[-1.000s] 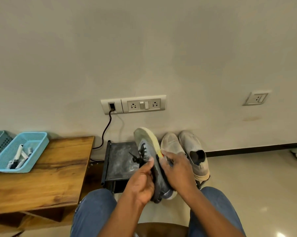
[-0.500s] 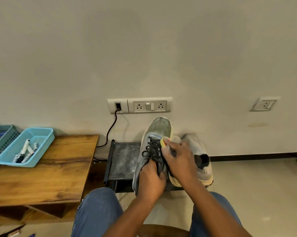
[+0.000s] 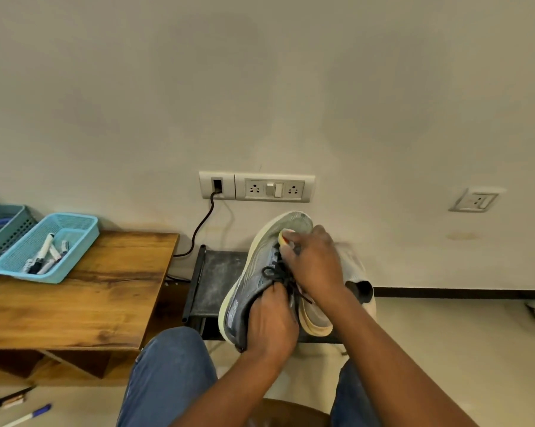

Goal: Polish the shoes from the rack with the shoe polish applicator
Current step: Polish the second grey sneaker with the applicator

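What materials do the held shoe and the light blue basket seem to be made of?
Held shoe: probably knit or mesh fabric, matte grey, with a pale foam-like sole; fine lines run along the upper. Light blue basket: probably moulded plastic, as its walls show a regular perforated grid.

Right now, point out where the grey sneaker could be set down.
The wooden table is bare between the light blue plastic basket and its right edge. The dusty black rack top is bare left of the grey sneaker; its right side is crowded with pale shoes.
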